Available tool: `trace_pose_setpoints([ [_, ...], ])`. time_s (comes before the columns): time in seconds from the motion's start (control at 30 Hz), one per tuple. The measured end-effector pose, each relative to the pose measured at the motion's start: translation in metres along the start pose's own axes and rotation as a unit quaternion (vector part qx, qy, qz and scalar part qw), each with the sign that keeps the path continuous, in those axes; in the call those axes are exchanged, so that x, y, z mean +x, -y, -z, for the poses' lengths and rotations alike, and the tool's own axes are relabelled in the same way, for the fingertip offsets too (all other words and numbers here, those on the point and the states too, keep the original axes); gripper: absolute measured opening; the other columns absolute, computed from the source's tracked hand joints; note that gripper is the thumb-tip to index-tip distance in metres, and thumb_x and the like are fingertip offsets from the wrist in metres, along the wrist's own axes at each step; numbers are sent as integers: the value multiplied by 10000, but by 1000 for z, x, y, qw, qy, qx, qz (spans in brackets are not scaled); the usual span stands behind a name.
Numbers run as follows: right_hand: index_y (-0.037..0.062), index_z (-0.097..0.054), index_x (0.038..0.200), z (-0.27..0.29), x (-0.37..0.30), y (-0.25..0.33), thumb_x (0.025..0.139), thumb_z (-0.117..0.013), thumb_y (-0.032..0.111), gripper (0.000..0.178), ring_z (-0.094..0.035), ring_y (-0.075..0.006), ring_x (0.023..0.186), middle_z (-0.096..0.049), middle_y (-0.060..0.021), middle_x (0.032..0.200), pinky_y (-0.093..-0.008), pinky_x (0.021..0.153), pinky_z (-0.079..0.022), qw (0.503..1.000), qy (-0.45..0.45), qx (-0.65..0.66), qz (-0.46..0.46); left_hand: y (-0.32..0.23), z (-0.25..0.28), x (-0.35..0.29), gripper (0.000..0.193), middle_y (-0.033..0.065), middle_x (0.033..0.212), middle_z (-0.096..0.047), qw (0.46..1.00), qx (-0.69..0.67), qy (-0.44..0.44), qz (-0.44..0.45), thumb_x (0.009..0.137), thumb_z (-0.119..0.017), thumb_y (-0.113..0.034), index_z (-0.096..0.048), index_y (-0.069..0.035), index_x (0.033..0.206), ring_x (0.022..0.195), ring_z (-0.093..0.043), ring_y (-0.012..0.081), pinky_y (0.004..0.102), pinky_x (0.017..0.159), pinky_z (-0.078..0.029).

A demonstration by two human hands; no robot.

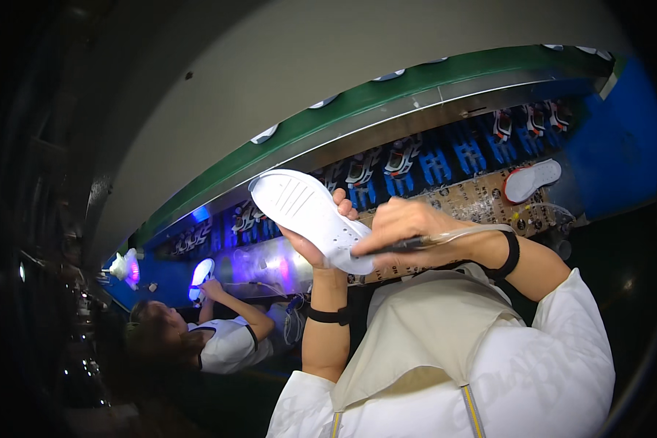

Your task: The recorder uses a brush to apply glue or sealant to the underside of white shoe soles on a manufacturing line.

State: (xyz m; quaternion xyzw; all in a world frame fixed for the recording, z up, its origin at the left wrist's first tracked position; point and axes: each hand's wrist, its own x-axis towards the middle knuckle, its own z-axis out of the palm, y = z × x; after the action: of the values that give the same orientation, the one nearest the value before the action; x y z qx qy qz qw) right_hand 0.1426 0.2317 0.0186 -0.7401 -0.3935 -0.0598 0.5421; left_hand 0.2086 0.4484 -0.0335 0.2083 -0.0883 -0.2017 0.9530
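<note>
My left hand [321, 241] holds a white shoe sole [306, 212] from underneath, tread side up, tilted toward the upper left. My right hand [409, 230] grips a thin dark pen-like tool [401, 247] with a clear tube trailing from it toward my wrist; its tip rests at the near end of the sole. Both wrists wear black bands.
A conveyor with blue racks carrying shoes [445, 157] runs behind the hands, edged by a green belt [358, 102]. A second white sole with a red rim [531, 180] lies on the brown work board [474, 201]. At the lower left, another person [219, 339] holds a sole under violet light.
</note>
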Motion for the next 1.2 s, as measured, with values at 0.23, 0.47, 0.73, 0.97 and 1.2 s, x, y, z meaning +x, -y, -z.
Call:
trace_pose_setpoints([
  [0.23,118,-754,1191,6,7,10,887,-791,187,314,-606,-233,891,-687,-33,922,-400,784,-419,992,107,24,69,-20,-14,4,904,166,1072,-492,999,50,5,9,900,-365,-878,-525,-114,1356,810,-517,255,365,709,-486],
  [0.47,121,-760,1197,11,23,13,861,-814,167,344,-581,-215,833,-652,-20,853,-368,760,-398,985,150,-15,88,-36,-26,20,1092,216,991,-581,992,93,47,74,807,-313,-978,-585,-43,1303,798,-592,324,438,705,-515],
  [0.73,138,-759,1185,21,29,16,830,-825,154,362,-589,-223,875,-649,-6,878,-369,772,-389,975,200,-72,69,-39,-27,41,706,162,1201,-719,925,351,18,143,1127,-152,-489,-592,-5,1393,1073,-714,245,386,965,-589],
  [0.97,127,-765,1143,18,20,2,740,-846,97,411,-655,-275,990,-707,-28,957,-445,1020,-449,967,224,-116,38,-31,-26,60,777,176,1046,-748,791,577,40,200,1094,-298,-605,-727,36,1188,981,-684,231,365,922,-532],
  [1.2,122,-771,1108,14,14,-2,741,-851,108,376,-648,-274,894,-707,-36,945,-460,988,-468,967,217,-127,43,-27,-17,59,805,202,1174,-738,711,628,81,306,1075,-323,-652,-716,25,1264,1030,-687,248,359,953,-526],
])
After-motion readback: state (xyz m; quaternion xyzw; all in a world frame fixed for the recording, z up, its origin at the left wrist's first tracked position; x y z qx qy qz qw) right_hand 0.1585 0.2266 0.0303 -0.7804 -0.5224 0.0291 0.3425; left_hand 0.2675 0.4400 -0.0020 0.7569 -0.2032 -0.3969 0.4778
